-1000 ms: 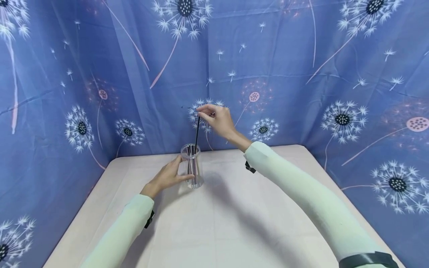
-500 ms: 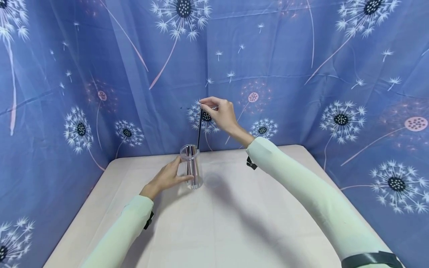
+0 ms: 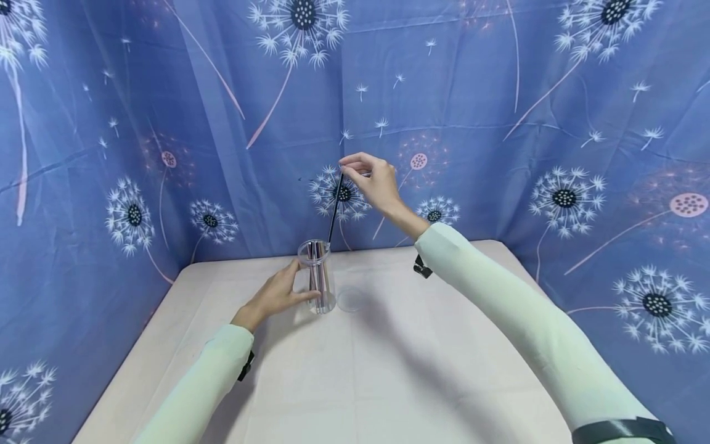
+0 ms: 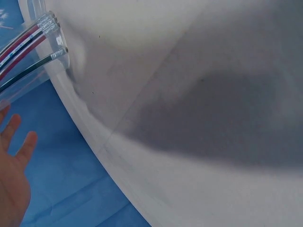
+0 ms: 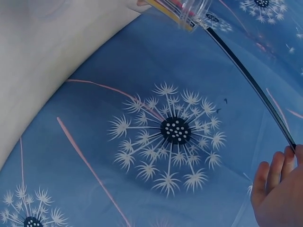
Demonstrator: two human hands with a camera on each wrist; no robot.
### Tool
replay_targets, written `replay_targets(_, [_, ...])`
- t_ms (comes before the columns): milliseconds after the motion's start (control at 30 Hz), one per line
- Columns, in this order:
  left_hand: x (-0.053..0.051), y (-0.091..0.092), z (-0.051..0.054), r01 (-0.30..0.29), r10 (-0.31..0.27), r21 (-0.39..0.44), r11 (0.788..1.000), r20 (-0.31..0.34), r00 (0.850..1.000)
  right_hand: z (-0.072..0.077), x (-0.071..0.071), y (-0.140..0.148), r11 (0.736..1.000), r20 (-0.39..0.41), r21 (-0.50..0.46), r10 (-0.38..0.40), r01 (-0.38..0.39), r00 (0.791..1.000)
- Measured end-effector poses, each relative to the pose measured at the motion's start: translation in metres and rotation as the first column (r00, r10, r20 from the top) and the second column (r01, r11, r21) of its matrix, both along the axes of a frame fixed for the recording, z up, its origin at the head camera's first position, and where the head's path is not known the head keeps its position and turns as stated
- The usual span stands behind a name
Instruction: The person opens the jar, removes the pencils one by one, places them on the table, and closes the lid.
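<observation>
The left hand (image 3: 277, 290) holds a clear cup (image 3: 327, 280) near the far bench edge (image 3: 410, 256). The right hand (image 3: 379, 182) pinches a dark stick (image 3: 335, 209).

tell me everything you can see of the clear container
The clear container is a see-through cylinder, seemingly plastic, with a round rim and open top. It stands roughly upright near the far edge of the table, holding several sticks of mixed colours. The left hand holds its side, thumb in front. The lower end of a dark stick is at the rim; whether they touch is unclear.
</observation>
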State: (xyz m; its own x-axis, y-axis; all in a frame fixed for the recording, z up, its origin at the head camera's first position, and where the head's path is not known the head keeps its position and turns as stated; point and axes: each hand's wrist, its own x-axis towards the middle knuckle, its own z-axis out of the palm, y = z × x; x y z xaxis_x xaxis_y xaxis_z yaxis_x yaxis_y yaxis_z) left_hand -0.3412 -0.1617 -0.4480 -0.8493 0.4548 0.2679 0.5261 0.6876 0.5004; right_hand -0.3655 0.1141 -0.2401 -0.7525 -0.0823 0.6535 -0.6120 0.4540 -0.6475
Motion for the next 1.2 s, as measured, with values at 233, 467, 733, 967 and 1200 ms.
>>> replay_targets(233, [0.001, -0.001, 0.0, -0.006, 0.006, -0.004, 1.0, -0.002, 1.0, -0.003, 0.002, 0.006, 1.0, 0.047, 0.013, -0.021, 0.02, 0.999])
replay_targets(467, [0.0, -0.001, -0.001, -0.008, 0.008, -0.005, 1.0, 0.009, 1.0, -0.018, -0.001, 0.014, 0.997, 0.113, 0.073, -0.026, 0.018, 0.993])
replay_targets(733, [-0.001, -0.001, -0.001, -0.006, 0.007, -0.003, 1.0, 0.014, 1.0, -0.047, -0.003, 0.029, 0.994, 0.244, 0.105, -0.018, -0.008, 0.97])
replay_targets(967, [-0.001, -0.001, -0.001, -0.01, 0.01, -0.007, 1.0, -0.001, 1.0, -0.092, -0.009, 0.035, 0.99, 0.345, 0.135, -0.012, -0.037, 0.939])
replay_targets(1200, [-0.002, -0.001, -0.002, -0.01, 0.01, -0.014, 1.0, -0.003, 1.0, -0.126, -0.008, 0.039, 0.985, 0.442, 0.156, -0.01, -0.066, 0.897])
